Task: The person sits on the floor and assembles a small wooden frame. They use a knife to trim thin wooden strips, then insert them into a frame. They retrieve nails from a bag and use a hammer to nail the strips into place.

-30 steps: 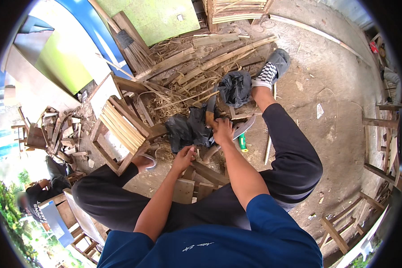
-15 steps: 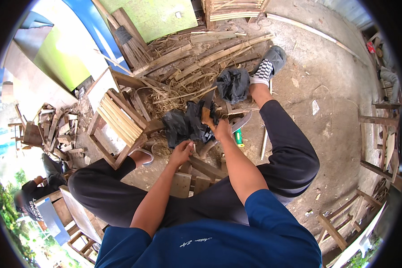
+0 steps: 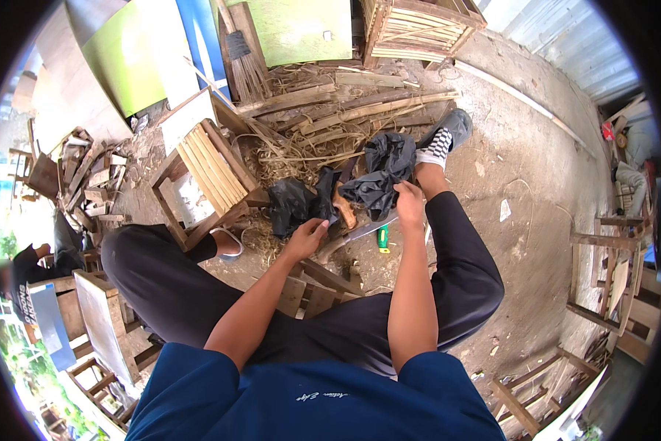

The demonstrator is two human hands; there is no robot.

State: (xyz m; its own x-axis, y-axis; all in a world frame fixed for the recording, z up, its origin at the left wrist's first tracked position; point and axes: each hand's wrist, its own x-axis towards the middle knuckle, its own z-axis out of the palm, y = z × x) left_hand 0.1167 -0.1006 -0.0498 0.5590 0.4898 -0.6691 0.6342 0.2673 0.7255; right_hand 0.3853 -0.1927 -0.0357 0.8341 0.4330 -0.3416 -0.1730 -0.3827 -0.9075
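Right hand (image 3: 411, 204): fingers clamped on crumpled black plastic bag (image 3: 378, 187). Left hand (image 3: 307, 239): near brown wooden handle (image 3: 344, 211); cannot tell finger closure.

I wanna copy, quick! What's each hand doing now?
Left hand: by the left bag; grip can't be told.
Right hand: closed, holding the right bag.

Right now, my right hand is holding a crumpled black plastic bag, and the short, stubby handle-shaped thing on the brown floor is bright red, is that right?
Not quite: the head view shows the short, stubby handle-shaped thing on the brown floor is bright green, not red. Your right hand is indeed holding a crumpled black plastic bag.
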